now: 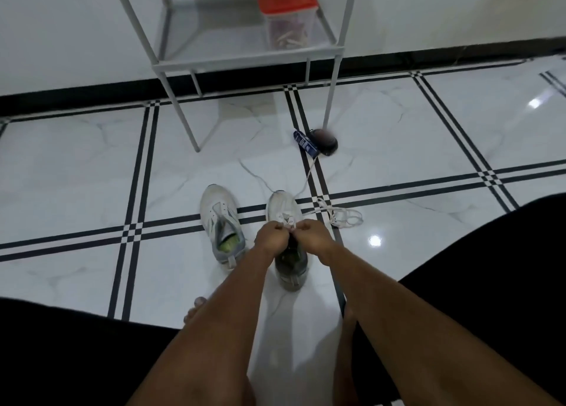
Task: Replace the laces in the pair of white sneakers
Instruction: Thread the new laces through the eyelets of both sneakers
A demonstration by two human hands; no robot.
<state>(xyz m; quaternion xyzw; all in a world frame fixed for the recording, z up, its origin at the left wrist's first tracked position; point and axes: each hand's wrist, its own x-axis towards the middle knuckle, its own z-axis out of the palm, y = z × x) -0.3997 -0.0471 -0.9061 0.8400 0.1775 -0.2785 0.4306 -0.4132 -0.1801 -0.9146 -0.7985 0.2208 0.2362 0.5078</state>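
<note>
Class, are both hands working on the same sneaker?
Yes, the left hand and right hand meet over the right-hand sneaker.

White tiled floor under two sneakers, loose lace, dark round object, rack

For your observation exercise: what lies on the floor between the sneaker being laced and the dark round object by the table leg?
In the head view, a loose white lace runs across the tiles from the sneaker towards the dark round object; a small blue packet lies beside that object.
</note>
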